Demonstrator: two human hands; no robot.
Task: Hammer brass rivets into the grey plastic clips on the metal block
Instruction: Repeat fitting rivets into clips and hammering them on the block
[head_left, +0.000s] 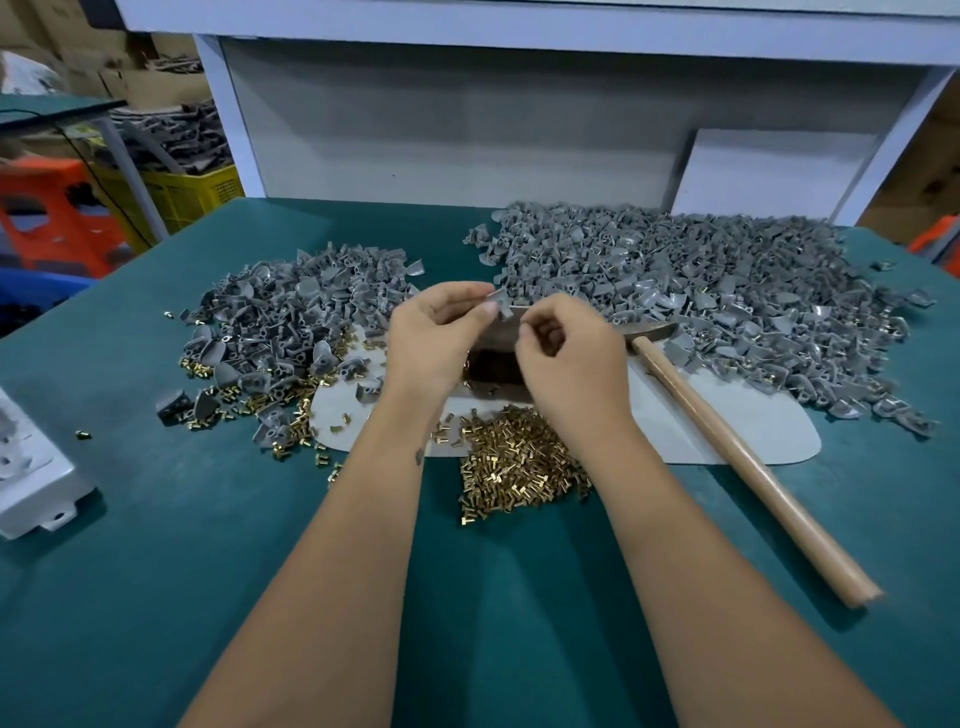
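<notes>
The left hand (436, 332) pinches a grey plastic clip (500, 303) between thumb and forefinger above the dark metal block (493, 371). The right hand (569, 356) curls its fingers just beside it; whether they grip a brass rivet cannot be told. The hammer (727, 436) lies right.

No readable text or labels appear anywhere.

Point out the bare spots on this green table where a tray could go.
Bare green table mat lies near left, between the white power strip and the left forearm; also far left, beyond the smaller grey plastic clip pile. Crowded: the centre, with the brass rivet heap, wooden-handled hammer and large grey clip pile.
</notes>
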